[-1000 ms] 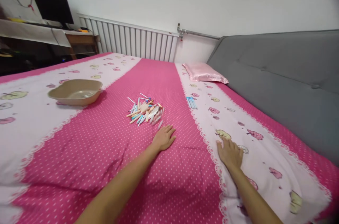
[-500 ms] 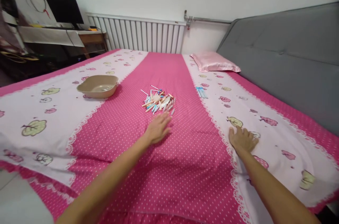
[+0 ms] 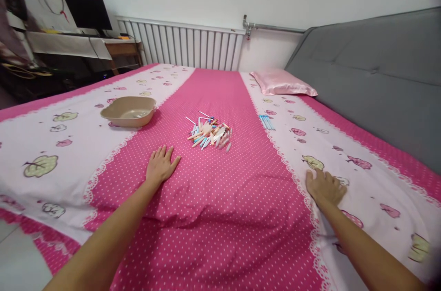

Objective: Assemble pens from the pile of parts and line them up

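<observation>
My left hand [image 3: 161, 164] lies flat on the pink dotted part of the bedspread [image 3: 220, 194], fingers spread, holding nothing. It is to the near left of a loose pile of pens [image 3: 208, 132] in mixed colours, beige, blue, white and pale pink. My right hand [image 3: 325, 186] rests on the white patterned strip at the right, fingers apart and empty. Beyond it, several light blue pens [image 3: 267, 122] lie side by side in a row. A beige plastic basin [image 3: 129, 116] stands on the bed to the left of the pile.
A pink pillow [image 3: 280, 82] lies at the far right beside the grey padded headboard [image 3: 375, 66]. Along the back wall runs a white radiator [image 3: 189, 45] with a pipe. At the far left stands a desk [image 3: 120, 50] with a black monitor [image 3: 87, 12].
My left hand has moved left, away from the near side of the pen pile, and now lies flat. My right hand has stayed on the white strip. The view has shifted slightly.
</observation>
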`<action>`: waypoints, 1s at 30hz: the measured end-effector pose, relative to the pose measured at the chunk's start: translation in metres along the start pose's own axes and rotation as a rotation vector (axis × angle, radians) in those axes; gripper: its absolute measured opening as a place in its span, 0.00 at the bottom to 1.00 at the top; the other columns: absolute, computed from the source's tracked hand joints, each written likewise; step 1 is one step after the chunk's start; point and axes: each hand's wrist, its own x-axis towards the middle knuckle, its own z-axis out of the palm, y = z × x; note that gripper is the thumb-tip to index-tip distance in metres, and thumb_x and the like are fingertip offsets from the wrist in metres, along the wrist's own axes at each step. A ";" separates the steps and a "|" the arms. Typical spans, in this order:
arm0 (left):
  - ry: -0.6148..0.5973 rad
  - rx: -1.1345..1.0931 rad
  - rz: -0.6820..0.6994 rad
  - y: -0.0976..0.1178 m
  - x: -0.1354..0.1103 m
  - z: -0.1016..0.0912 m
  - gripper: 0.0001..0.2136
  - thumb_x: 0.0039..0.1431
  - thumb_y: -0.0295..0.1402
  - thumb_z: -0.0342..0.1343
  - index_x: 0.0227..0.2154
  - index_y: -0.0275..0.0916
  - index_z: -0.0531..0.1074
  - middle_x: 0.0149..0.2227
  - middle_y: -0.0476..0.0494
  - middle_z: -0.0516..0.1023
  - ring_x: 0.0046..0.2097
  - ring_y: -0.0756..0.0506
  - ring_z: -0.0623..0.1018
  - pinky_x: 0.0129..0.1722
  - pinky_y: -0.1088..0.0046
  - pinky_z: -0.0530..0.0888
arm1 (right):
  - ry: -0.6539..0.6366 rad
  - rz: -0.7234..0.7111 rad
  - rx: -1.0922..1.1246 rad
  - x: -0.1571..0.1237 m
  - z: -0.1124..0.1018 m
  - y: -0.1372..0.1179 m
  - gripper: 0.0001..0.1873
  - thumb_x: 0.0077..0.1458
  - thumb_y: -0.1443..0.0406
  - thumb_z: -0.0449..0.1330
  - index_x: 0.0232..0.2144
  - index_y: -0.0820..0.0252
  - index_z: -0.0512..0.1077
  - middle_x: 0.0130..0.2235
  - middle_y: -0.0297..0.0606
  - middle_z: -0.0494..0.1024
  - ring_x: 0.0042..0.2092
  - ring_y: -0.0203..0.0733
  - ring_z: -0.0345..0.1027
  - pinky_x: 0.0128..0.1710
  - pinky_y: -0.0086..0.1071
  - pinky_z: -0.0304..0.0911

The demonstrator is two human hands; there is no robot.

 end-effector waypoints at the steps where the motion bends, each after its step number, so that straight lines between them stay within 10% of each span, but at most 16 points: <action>1: -0.001 -0.002 0.000 0.000 0.000 -0.001 0.32 0.60 0.50 0.32 0.60 0.34 0.54 0.61 0.32 0.56 0.62 0.38 0.55 0.59 0.59 0.52 | 0.001 -0.001 -0.003 0.000 0.000 0.000 0.28 0.58 0.52 0.40 0.49 0.60 0.67 0.49 0.50 0.68 0.52 0.58 0.57 0.49 0.53 0.49; 30: -0.023 -0.018 -0.012 0.001 -0.002 -0.004 0.32 0.60 0.51 0.32 0.60 0.35 0.54 0.62 0.33 0.55 0.62 0.38 0.55 0.59 0.59 0.51 | -0.045 -0.013 -0.006 -0.002 -0.004 0.001 0.28 0.59 0.52 0.38 0.49 0.62 0.67 0.49 0.50 0.68 0.52 0.59 0.57 0.50 0.53 0.50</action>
